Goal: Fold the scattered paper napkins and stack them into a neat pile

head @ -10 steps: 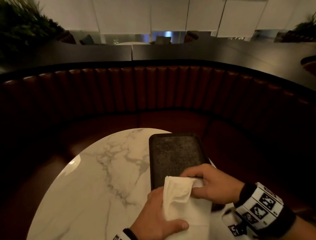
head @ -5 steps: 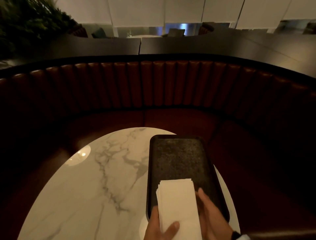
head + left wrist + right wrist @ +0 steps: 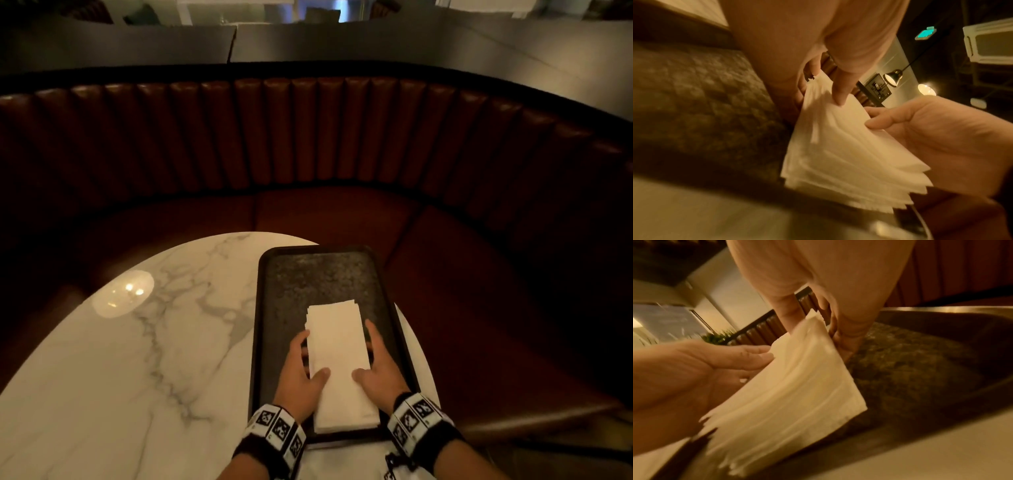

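A pile of folded white napkins (image 3: 337, 349) lies on the near half of a dark tray (image 3: 318, 277). My left hand (image 3: 298, 370) lies along the pile's left edge with its fingers straight and its thumb on top. Along the right edge my right hand (image 3: 380, 366) mirrors it, thumb also on top. In the left wrist view the pile (image 3: 838, 154) shows many slightly fanned layers, with the left thumb touching the top sheet. The right wrist view shows the pile (image 3: 789, 394) between both hands, its corners uneven.
The tray sits on the right side of an oval white marble table (image 3: 137, 377). A curved brown leather bench (image 3: 308, 154) wraps round the table's far side. Behind it runs a dark ledge (image 3: 376, 44).
One second ago both hands held a loose napkin over the tray's near end. It now lies flat on the pile, and both hands have come to rest along the pile's sides.
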`<state>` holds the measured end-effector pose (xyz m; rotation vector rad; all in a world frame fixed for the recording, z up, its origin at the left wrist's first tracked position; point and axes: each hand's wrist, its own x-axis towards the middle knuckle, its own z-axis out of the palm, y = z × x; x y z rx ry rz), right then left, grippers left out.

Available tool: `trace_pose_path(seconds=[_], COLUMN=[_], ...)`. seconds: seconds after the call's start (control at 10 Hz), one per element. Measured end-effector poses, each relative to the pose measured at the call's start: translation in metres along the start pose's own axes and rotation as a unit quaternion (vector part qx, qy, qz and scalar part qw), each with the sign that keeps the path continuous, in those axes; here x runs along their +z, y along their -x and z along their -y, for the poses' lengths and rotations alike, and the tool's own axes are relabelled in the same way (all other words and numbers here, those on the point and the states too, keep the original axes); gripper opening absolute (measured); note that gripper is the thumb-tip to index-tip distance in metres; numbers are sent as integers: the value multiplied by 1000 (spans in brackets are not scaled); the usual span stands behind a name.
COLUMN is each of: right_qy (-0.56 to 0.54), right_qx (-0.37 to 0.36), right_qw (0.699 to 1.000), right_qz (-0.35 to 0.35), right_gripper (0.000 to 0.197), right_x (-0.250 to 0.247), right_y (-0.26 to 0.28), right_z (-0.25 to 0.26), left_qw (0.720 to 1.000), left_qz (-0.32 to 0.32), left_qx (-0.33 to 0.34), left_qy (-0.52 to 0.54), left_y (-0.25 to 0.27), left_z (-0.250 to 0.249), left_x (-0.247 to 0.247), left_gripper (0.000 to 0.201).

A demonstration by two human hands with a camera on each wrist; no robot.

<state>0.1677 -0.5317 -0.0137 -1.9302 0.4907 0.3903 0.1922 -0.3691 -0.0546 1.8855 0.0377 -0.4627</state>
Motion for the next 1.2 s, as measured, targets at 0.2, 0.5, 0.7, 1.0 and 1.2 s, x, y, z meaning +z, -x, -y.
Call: trace_pose_path(seconds=[0.2,0.5,0.7,1.0,1.2], right_qy=[136,62,206,441,399], right_qx=[24,84,-9,-95,-205], right_qw=[990,993,976,892,875], right_qz=[-39,-54,-64,3,-180], right_gripper=[82,74,81,73,72], right_x=[18,38,35,45,63], right_y=[-3,7,17,2,-42], right_z=[-14,-9,-9,-32,-65], left_qw=[986,994,985,884,839], left_qz=[-75,-28,-18,39,-10], left_qx=[1,-64,-8,0,54], left_qy=[-147,-81,-172,-466,-542], left_y=[12,8,18,22,-2], left_z=[2,-13,-2,1,35], left_x=[17,23,16,7,7], left_gripper=[73,73,73,59,70])
